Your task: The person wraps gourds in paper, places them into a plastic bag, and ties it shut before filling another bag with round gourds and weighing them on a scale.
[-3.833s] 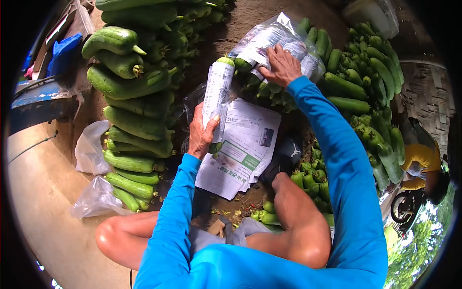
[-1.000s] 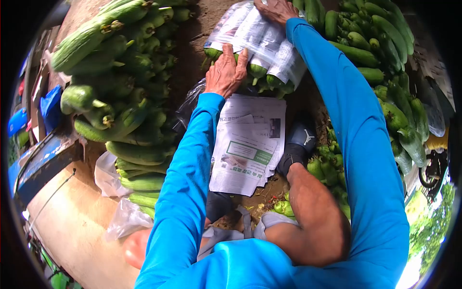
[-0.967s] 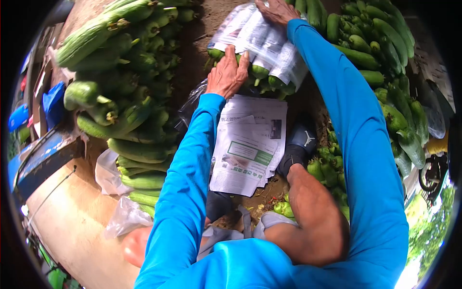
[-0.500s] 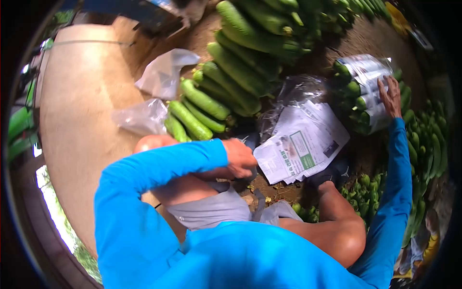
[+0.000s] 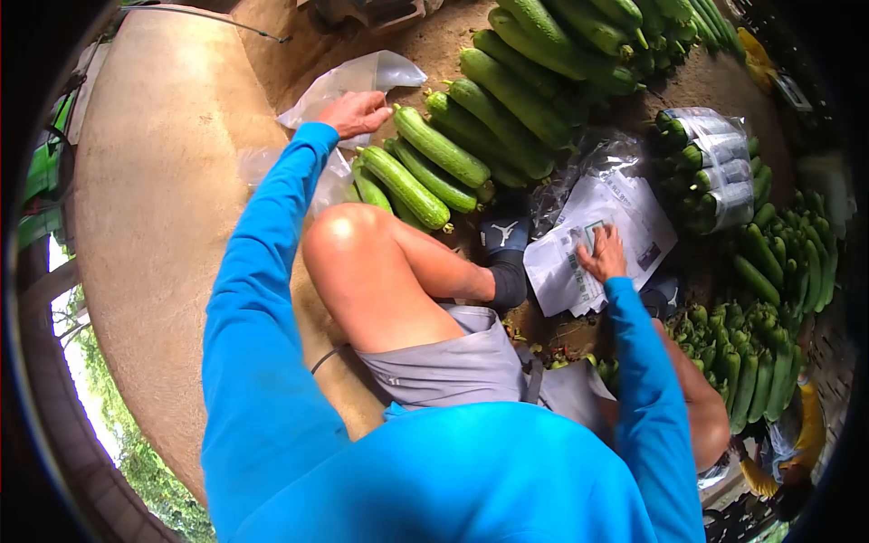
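Blue-cuffed right hand (image 5: 605, 255), fingers spread on the printed paper (image 5: 554, 271), between the shoes (image 5: 504, 235); blue-cuffed left hand (image 5: 355, 115), fingers close together over the pale bag (image 5: 385, 71), too small in view to tell whether gripping it. Just beside the left hand, a row of green gourds (image 5: 441, 147); along the paper's far edge, crumpled film (image 5: 611, 152); beyond, a wrapped bundle (image 5: 724, 154).

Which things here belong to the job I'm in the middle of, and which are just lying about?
Likely the job:
- papers, under the right hand
- green gourds, by the left hand
- white plastic bag, by the left hand
- wrapped bundle of gourds

Probably just lying about:
- thin cord, top left
- dark cable, near the knee
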`<control>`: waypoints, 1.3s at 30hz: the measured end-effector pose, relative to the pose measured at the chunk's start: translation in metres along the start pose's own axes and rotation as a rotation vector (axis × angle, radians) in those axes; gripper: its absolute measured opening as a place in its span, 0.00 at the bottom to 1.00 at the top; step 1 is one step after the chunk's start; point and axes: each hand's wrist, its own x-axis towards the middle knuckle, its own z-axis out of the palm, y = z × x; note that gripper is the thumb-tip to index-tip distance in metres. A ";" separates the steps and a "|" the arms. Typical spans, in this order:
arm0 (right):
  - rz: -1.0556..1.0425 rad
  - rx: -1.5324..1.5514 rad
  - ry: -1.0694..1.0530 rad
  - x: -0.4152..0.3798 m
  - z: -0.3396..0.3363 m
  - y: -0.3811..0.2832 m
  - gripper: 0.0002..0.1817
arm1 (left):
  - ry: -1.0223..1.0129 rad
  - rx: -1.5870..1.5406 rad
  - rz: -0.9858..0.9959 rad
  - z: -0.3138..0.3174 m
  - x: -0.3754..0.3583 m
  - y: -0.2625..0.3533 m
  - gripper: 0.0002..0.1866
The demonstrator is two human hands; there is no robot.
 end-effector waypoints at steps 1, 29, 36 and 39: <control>0.158 0.053 0.024 -0.018 0.012 -0.023 0.32 | 0.008 -0.074 0.023 0.017 -0.002 -0.015 0.18; 0.167 -0.159 -0.047 -0.071 0.061 -0.035 0.59 | 0.059 0.269 0.307 0.100 -0.022 0.036 0.20; 0.092 -0.114 -0.124 -0.067 0.041 -0.024 0.49 | 0.131 0.376 0.162 0.122 -0.028 0.025 0.25; 0.119 0.017 -0.034 -0.067 0.029 -0.034 0.37 | 0.150 0.228 -0.073 0.133 -0.017 -0.005 0.24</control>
